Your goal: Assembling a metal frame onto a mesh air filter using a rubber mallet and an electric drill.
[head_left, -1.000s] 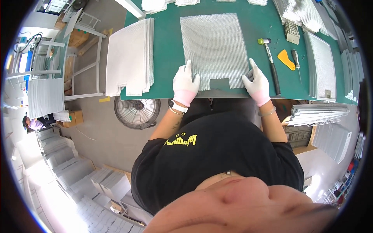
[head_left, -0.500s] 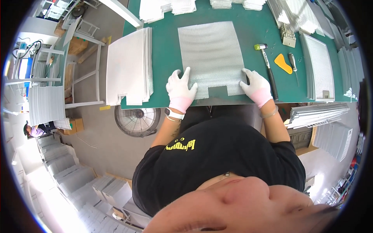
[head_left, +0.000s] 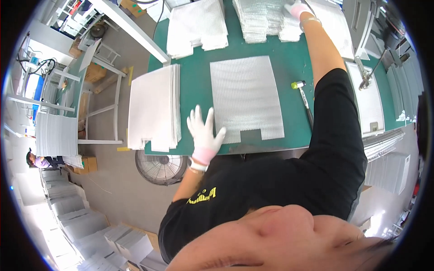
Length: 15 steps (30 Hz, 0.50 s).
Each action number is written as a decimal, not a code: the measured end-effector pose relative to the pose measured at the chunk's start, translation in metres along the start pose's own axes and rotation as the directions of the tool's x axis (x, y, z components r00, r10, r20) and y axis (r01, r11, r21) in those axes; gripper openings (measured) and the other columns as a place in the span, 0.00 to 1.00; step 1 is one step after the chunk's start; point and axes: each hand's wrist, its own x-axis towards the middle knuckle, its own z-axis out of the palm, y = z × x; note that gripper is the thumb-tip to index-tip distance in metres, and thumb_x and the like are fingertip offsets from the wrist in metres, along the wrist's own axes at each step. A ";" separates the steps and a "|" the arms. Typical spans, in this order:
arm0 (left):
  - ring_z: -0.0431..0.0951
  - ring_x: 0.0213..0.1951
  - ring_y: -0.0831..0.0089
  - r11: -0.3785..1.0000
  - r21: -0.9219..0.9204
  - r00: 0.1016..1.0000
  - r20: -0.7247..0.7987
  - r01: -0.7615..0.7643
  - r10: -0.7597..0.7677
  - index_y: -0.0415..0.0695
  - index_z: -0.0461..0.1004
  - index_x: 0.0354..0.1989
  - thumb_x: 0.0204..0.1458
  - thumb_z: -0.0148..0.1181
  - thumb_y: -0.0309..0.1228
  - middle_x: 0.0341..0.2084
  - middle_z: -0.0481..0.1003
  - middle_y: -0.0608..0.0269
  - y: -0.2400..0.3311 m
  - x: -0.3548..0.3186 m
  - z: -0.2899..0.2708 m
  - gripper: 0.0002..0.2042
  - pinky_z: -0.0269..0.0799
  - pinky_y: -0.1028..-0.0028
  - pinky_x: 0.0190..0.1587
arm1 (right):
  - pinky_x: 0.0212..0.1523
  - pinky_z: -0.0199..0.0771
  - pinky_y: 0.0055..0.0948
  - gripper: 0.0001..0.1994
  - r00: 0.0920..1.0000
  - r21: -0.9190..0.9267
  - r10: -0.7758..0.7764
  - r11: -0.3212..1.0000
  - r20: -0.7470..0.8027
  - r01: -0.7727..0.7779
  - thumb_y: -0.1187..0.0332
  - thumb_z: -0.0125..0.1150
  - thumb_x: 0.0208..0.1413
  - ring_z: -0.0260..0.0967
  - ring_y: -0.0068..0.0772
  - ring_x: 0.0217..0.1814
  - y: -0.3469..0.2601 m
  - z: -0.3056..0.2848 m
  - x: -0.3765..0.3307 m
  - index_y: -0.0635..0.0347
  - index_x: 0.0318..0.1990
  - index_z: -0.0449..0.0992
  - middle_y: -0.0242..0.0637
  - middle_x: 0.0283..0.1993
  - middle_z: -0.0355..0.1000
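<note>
A silver metal mesh sheet (head_left: 246, 95), notched along its near edge, lies flat on the green table. My left hand (head_left: 204, 135), in a white glove with a pink cuff, is open beside the sheet's near left corner, fingers spread. At the far edge of the view, my right hand (head_left: 297, 9) reaches to a pile of mesh sheets (head_left: 257, 20). Its fingers are partly cut off and blurred, so I cannot tell whether they grip anything. Another mesh stack (head_left: 196, 25) sits at the far left of the table.
A stack of pale notched panels (head_left: 153, 108) stands left on the table (head_left: 194, 67). A hammer (head_left: 302, 92) lies right of the mesh sheet, partly behind my right arm. A framed panel (head_left: 373, 122) is farther right. A floor fan (head_left: 162, 168) stands below the table's left edge.
My right hand has left the mesh sheet's near right corner and stretched far forward to the mesh piles. My left hand has come off the sheet and moved slightly left, fingers spread.
</note>
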 end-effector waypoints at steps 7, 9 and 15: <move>0.48 0.68 0.36 0.993 0.033 0.992 0.054 0.113 -0.115 0.40 0.59 0.67 0.47 0.66 0.40 0.68 0.49 0.35 -0.015 -0.033 -0.013 0.38 0.40 0.42 0.69 | 0.63 0.64 0.41 0.22 0.993 -0.242 -0.093 0.964 0.068 0.107 0.58 0.56 0.58 0.68 0.45 0.64 -0.046 -0.037 -0.027 0.59 0.57 0.75 0.43 0.60 0.72; 0.48 0.68 0.36 0.995 0.022 0.994 0.047 0.102 -0.103 0.40 0.59 0.66 0.47 0.66 0.40 0.68 0.50 0.35 -0.014 -0.026 -0.014 0.38 0.41 0.42 0.69 | 0.63 0.65 0.42 0.22 0.993 -0.139 -0.104 0.984 0.062 0.112 0.59 0.56 0.58 0.68 0.45 0.64 -0.040 -0.027 -0.012 0.59 0.57 0.74 0.43 0.60 0.72; 0.49 0.68 0.38 0.992 -0.075 0.994 -0.030 0.098 -0.100 0.38 0.60 0.65 0.47 0.66 0.37 0.67 0.51 0.35 -0.008 -0.013 -0.015 0.36 0.44 0.46 0.69 | 0.63 0.66 0.42 0.21 0.983 0.481 -0.184 0.863 0.016 0.154 0.63 0.56 0.59 0.68 0.44 0.63 0.048 0.003 0.043 0.60 0.59 0.72 0.43 0.59 0.72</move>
